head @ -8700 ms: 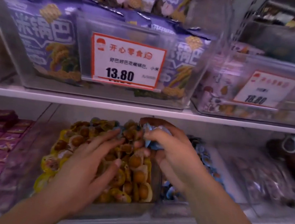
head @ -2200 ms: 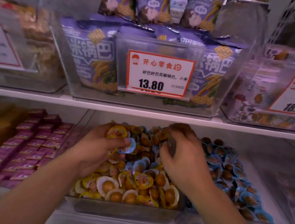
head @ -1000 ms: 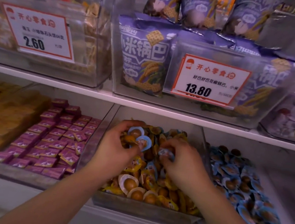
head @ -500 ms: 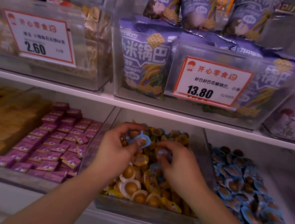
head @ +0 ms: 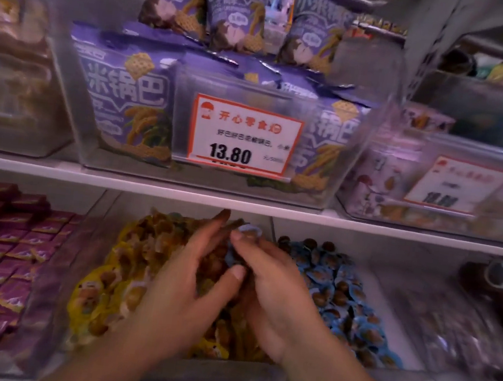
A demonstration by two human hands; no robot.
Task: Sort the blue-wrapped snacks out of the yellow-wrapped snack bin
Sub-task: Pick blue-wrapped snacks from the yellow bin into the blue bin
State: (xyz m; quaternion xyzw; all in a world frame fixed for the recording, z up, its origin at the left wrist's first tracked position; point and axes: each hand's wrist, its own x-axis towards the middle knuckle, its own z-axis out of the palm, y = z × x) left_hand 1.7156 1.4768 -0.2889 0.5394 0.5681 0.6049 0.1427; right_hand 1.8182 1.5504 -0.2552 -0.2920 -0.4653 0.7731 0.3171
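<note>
- Blue-wrapped snacks (head: 250, 232) sit pinched in the right hand (head: 273, 288), above the far part of the yellow-wrapped snack bin (head: 103, 299); more blue wrap shows under its fingers.
- Left hand (head: 188, 280) lies spread over the yellow pile, fingers straight, holding nothing.
- These packets look light, small and crinkly, probably slippery; I would pinch the flat rim, not squeeze the centre.
- Blue bin (head: 344, 300) stands just beside, on the right.

Both hands, left (head: 181, 289) and right (head: 275, 294), lie in the middle bin (head: 190, 369). Snacks (head: 341, 296) fill the bin to its right. Bags (head: 128, 102) sit on the shelf (head: 56, 171) above.
</note>
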